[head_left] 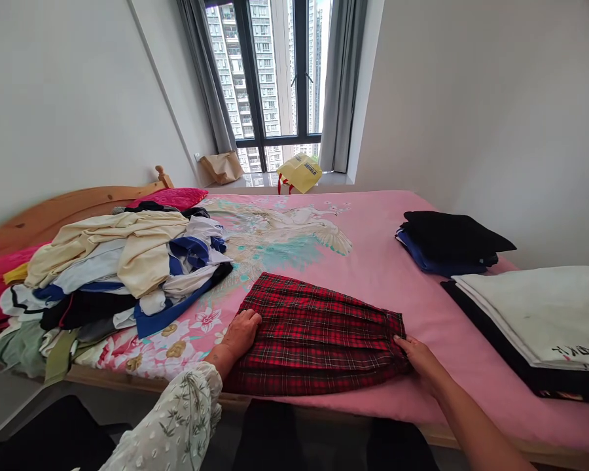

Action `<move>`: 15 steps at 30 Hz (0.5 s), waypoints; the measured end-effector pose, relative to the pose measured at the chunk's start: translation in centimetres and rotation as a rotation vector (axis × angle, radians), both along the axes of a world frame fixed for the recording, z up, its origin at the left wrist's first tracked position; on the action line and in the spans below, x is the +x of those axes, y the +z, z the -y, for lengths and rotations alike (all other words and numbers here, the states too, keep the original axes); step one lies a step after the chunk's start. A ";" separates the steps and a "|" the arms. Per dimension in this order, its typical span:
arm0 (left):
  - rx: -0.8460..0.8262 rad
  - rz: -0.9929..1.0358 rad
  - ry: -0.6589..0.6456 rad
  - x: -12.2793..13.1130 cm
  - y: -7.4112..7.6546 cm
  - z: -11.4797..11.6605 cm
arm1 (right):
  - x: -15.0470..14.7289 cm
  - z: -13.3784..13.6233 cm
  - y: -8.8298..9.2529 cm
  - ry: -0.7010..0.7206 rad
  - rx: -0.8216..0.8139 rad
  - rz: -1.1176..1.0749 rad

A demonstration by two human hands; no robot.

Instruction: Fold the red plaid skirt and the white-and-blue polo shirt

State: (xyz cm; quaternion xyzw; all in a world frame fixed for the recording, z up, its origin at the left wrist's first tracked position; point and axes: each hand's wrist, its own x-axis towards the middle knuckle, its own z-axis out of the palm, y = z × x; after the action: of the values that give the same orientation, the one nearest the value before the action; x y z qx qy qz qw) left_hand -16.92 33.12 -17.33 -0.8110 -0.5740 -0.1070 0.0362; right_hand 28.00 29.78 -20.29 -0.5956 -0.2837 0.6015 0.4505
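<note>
A red and black plaid skirt (319,333) lies spread sideways near the front edge of the bed, its gathered waistband to the right and the wider hem to the left. On the hem side, my left hand (242,332) has its fingers curled down onto the cloth, gripping it. At the waistband, my right hand (418,355) pinches the edge between thumb and fingers, some of which are hidden.
A jumbled clothes pile (112,275) covers the bed's left side. Folded dark clothes (454,239) and a folded white garment (535,314) on black cloth sit at the right. A yellow bag (299,173) and brown paper bag (222,168) stand by the window.
</note>
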 end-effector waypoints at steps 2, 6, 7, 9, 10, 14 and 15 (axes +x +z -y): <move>0.013 0.032 0.008 -0.1 0.3 -0.1 | 0.0 0.0 0.2 0.016 0.008 0.037; 0.064 0.089 0.029 0.3 1.2 -1.1 | 0.1 0.0 0.1 0.022 0.021 0.078; 0.075 0.096 0.022 0.6 1.4 -1.4 | 0.1 0.0 0.1 0.015 0.021 0.071; 0.087 0.096 -0.013 1.5 1.9 -2.3 | 0.1 0.0 0.0 -0.002 0.011 0.049; 0.089 0.090 -0.039 2.1 2.0 -2.8 | 0.1 -0.1 -0.1 -0.008 0.004 0.039; 0.086 0.035 -0.141 4.5 2.3 -4.3 | -0.2 -0.1 0.2 -0.023 -0.007 0.022; 0.088 0.020 -0.154 5.0 2.4 -4.6 | -0.3 -0.1 0.3 -0.022 -0.004 0.023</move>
State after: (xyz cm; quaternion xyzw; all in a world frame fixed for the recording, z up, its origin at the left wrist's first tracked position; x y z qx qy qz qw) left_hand -11.94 37.70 -14.97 -0.8493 -0.5050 -0.1429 0.0577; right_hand 27.69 29.85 -20.00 -0.6066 -0.2809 0.5902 0.4525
